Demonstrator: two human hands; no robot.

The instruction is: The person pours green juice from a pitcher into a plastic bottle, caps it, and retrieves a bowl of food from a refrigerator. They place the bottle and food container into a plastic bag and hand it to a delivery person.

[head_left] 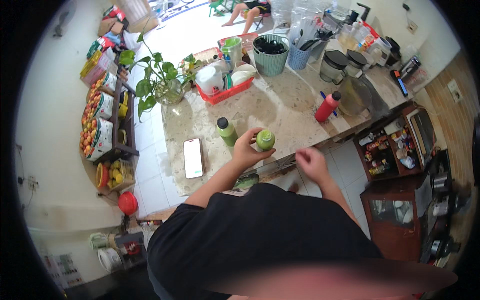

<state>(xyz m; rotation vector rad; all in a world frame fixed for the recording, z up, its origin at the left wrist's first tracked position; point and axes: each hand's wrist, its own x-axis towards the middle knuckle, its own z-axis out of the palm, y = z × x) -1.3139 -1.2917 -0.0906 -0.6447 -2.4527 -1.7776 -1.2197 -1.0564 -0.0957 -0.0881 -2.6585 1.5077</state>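
My left hand (247, 151) is wrapped round a small bottle of green drink (266, 142) near the front edge of the counter. The top of this bottle looks green and pale, with no black cap showing on it. Just left of it stands another green bottle (227, 133), which wears a black cap. My right hand (312, 163) is off the counter's front edge, apart from the bottle, with its fingers curled together. Whether anything small sits in them I cannot make out. A red bottle with a black cap (327, 107) stands farther right on the counter.
A phone with a white screen (193, 159) lies on the stone counter (285, 117), left of the bottles. Behind are a red basket (227, 94), a leafy plant in glass (169, 91) and a green bin (271, 62). Pitchers (334, 66) stand right; a person's legs (245, 19) show far off.
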